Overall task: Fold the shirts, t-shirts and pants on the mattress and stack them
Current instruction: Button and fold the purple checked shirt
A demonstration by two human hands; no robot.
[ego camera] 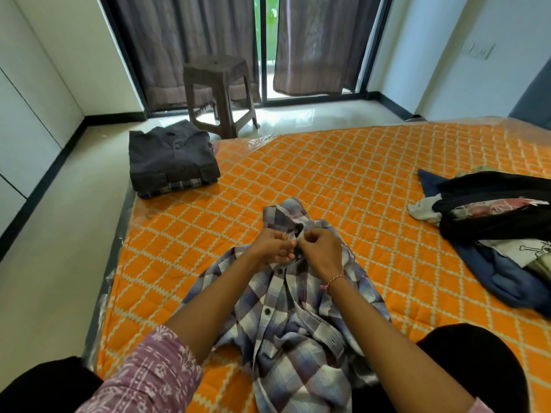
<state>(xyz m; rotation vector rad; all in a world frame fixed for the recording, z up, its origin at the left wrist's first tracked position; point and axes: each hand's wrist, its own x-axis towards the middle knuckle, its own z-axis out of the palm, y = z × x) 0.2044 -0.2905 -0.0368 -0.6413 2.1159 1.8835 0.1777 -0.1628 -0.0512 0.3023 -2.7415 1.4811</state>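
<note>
A blue and white plaid shirt [298, 332] lies crumpled on the orange quilted mattress [343, 174] in front of me, collar pointing away. My left hand [272, 245] and my right hand [320, 253] meet just below the collar, each pinching an edge of the shirt's front placket around a button. A stack of folded clothes [171, 160] with a dark grey shirt on top sits at the mattress's far left corner. A heap of unfolded clothes [495, 231], black, blue and white, lies at the right.
A brown plastic stool [219, 90] stands on the floor beyond the mattress, before the curtains. My knees in black trousers frame the shirt at the bottom left and right. The mattress's left edge drops to a pale tiled floor.
</note>
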